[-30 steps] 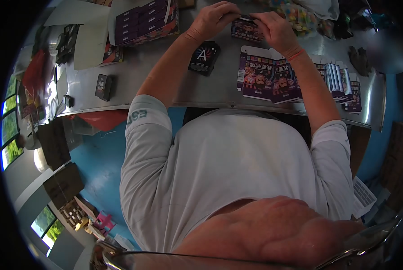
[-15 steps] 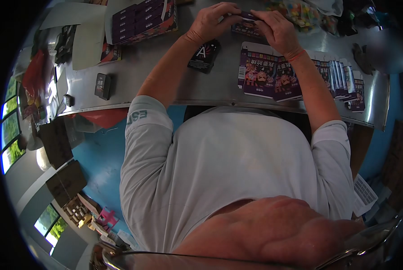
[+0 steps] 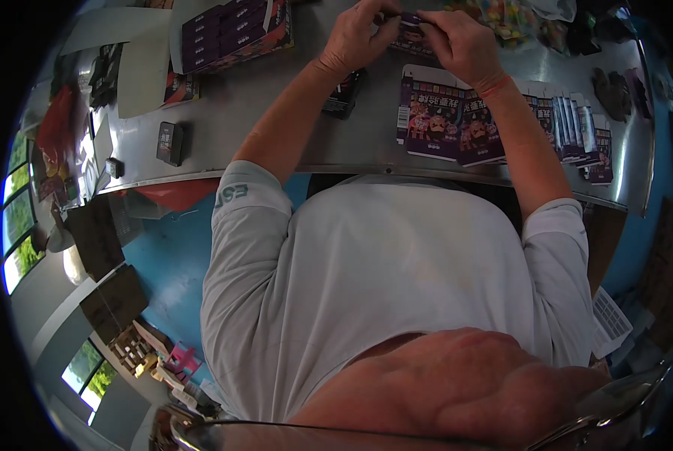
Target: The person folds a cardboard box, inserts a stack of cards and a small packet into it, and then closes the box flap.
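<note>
At the far side of the metal table, my left hand (image 3: 360, 36) and my right hand (image 3: 462, 46) close on a small purple printed box (image 3: 413, 37) between them. Fingers and thumbs pinch its upper end from both sides, partly hiding it. Below my left hand lies a stack of black cards (image 3: 342, 98), half covered by my wrist. Flat purple printed cartons (image 3: 432, 124) overlap under my right forearm, and more cartons (image 3: 569, 131) lie fanned out beyond it.
A display box (image 3: 276, 41) packed with purple boxes stands at the back left. Nearer the front edge is a small black box (image 3: 170, 143). Clear bags of colourful pieces (image 3: 508, 19) lie at the back right, and a dark crumpled item (image 3: 613, 94) at the right.
Both hands have shifted slightly on the purple box, with the fingers drawn in closer at its upper end. My left forearm now covers more of the black cards. A blurred round shape at the right is gone.
</note>
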